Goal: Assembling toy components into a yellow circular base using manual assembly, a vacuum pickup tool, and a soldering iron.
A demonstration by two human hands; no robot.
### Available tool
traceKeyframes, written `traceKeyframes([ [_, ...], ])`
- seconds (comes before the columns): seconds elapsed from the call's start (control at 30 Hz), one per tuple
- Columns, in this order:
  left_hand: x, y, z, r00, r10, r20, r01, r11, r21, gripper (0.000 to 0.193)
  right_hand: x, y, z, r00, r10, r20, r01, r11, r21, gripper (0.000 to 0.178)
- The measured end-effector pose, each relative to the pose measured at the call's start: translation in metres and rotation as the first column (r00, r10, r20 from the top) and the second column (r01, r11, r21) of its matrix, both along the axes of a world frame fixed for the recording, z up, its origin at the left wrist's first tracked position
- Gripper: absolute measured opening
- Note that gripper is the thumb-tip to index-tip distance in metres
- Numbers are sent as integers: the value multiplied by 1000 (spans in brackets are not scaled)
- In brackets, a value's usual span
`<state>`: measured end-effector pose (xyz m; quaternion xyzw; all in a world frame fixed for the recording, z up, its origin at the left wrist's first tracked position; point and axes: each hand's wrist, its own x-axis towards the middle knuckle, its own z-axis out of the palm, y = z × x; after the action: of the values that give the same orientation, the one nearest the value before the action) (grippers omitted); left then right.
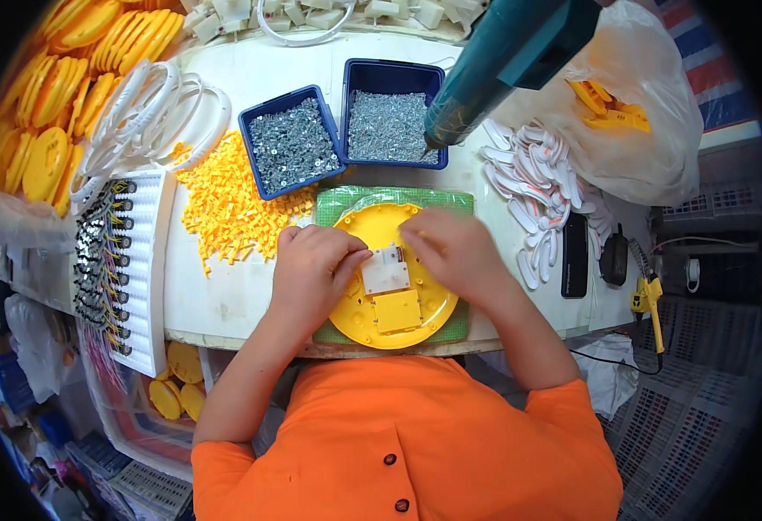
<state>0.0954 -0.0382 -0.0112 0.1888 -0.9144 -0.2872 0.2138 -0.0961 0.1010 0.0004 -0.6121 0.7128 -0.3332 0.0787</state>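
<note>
A round yellow plastic clock-like shell lies on a green mat in front of me. Fixed in its middle is a white plastic box, with a yellow rectangular cover just below. My left hand is over the shell's left side, thumb and fingertips pinched together by the white box; what they hold, if anything, is too small to name. Above the shell's upper right, my right hand is smeared by motion, its fingertips near the box's top corner.
Two blue bins of small metal parts stand behind the mat. A teal power screwdriver hangs over the right bin. Yellow bits lie left, white strips right, beside a black phone-like slab. A white tray holds wired parts.
</note>
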Motion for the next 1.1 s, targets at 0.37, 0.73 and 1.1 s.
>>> traceKeyframes([
  [0.37,0,-13,5,989,-142,-51,139,989,-53,11,-79,-72,-13,959,-124,-254,74,977,-198,15],
  [0.73,-103,-90,-3,979,-44,-201,-49,897,-439,15,-68,-96,-5,928,-97,-359,83,995,-54,11],
  [1.1,-107,-84,-5,964,-38,-265,-28,970,-242,9,-87,-71,-25,944,-248,-219,230,968,-104,15],
])
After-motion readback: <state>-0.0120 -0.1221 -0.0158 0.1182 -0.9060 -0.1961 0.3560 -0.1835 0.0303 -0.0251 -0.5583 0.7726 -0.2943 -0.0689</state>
